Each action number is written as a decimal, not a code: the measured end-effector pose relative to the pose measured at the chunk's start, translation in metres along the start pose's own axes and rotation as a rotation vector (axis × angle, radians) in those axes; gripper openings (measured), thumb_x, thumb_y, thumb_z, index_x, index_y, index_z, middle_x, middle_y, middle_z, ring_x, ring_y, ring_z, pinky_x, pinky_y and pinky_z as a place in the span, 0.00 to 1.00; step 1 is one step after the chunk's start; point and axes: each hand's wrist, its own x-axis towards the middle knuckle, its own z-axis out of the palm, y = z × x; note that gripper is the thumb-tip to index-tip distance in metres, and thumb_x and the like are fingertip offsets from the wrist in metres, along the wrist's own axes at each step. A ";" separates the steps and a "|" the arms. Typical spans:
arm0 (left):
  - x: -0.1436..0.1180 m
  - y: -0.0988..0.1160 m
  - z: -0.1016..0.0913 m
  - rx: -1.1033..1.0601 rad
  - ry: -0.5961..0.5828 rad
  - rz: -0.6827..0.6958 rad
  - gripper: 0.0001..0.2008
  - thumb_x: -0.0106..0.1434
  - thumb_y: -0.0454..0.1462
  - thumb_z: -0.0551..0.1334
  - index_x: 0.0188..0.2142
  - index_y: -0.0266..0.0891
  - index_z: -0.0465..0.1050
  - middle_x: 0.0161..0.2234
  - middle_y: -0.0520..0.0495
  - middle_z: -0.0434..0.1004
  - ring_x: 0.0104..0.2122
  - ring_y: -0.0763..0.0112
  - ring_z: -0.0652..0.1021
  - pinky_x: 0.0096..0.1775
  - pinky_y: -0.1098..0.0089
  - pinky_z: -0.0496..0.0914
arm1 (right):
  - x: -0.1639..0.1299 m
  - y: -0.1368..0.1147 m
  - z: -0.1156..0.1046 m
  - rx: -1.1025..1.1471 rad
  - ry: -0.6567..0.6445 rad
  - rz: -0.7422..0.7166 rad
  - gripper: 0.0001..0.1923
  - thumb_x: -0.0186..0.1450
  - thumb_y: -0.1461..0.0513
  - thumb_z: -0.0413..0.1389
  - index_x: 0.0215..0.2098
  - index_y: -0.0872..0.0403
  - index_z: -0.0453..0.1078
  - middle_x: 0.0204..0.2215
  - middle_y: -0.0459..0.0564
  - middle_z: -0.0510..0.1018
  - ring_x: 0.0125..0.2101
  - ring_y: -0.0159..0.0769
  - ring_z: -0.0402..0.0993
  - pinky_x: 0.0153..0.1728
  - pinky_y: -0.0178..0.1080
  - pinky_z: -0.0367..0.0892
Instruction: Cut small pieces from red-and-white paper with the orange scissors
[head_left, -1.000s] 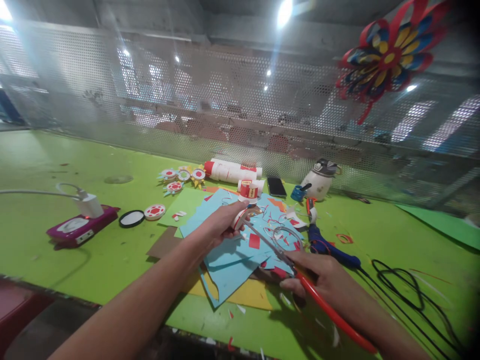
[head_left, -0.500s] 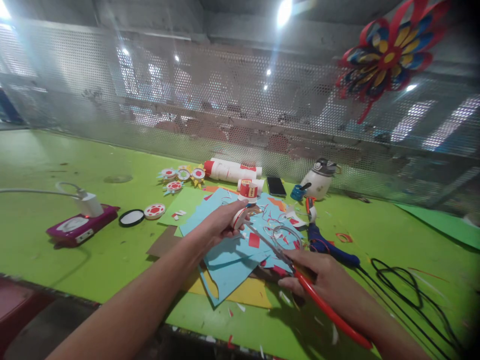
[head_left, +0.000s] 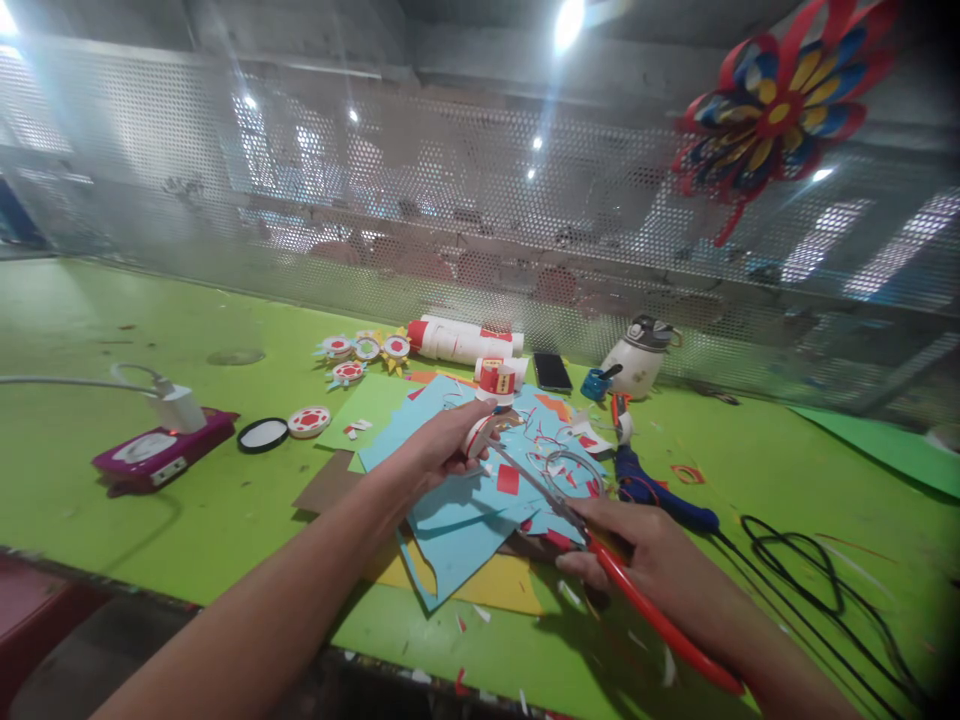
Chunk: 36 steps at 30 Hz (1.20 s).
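My left hand (head_left: pixel 454 438) is closed around a small round white piece with a red line (head_left: pixel 478 438), held over blue paper sheets (head_left: pixel 442 520). In my right hand (head_left: pixel 626 548) is a pair of red-handled scissors (head_left: pixel 637 595). The blades point up and left, their tips at the white piece; whether they touch it I cannot tell. Red and white paper scraps and a clear ring-shaped roll (head_left: pixel 574 472) lie on the blue sheets by the blades. Just beyond my left hand stands a red and white paper cup shape (head_left: pixel 496 380).
To the right lie a blue glue gun (head_left: pixel 664 500) and its black cable (head_left: pixel 795 570). Behind are a phone (head_left: pixel 553 372), a white bottle (head_left: pixel 639 358) and white paper rolls (head_left: pixel 465 340). Paper flower discs (head_left: pixel 367 347) and a purple power strip (head_left: pixel 166 450) sit on the left.
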 end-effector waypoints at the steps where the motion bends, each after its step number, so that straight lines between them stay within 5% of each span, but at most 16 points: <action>1: 0.000 0.000 0.000 -0.001 -0.001 0.001 0.21 0.54 0.53 0.59 0.29 0.35 0.71 0.17 0.52 0.68 0.12 0.83 0.62 0.14 0.79 0.49 | -0.001 0.000 0.000 0.002 -0.002 0.002 0.19 0.61 0.52 0.57 0.47 0.50 0.73 0.39 0.49 0.80 0.36 0.42 0.74 0.37 0.40 0.66; 36: -0.003 0.003 0.004 0.036 0.076 -0.023 0.22 0.50 0.54 0.62 0.30 0.35 0.74 0.18 0.53 0.68 0.16 0.79 0.65 0.19 0.77 0.58 | -0.001 0.000 0.002 -0.007 -0.006 -0.021 0.16 0.61 0.52 0.57 0.43 0.52 0.74 0.34 0.49 0.81 0.33 0.41 0.73 0.33 0.37 0.66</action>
